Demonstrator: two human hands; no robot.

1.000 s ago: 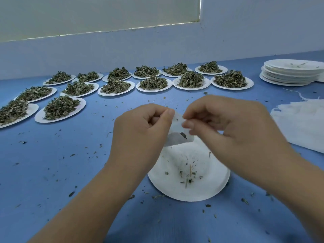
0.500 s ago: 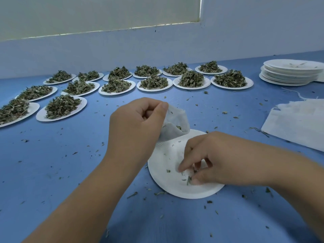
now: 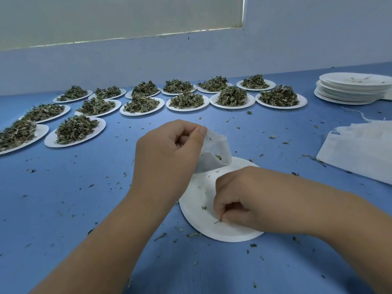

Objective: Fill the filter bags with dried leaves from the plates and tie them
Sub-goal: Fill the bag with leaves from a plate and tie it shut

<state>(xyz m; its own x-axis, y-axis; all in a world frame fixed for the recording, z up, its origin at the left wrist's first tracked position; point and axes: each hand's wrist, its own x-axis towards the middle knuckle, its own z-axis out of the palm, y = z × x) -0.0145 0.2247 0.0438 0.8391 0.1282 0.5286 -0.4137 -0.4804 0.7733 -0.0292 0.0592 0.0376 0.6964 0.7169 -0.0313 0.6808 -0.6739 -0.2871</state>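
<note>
Left hand [image 3: 167, 153] grips the open bag [image 3: 214, 151], up and behind right hand [image 3: 235, 200] pinching leaf scraps [image 3: 218, 221] off the plate [image 3: 212, 228].

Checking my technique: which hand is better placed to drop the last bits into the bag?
Right. The right hand already pinches crumbs on the near-empty plate, just below the filter bag; the left hand is occupied holding the bag.

Thirteen leaf-heaped plates [image 3: 187, 102], one near-empty plate [image 3: 224, 233]
</note>
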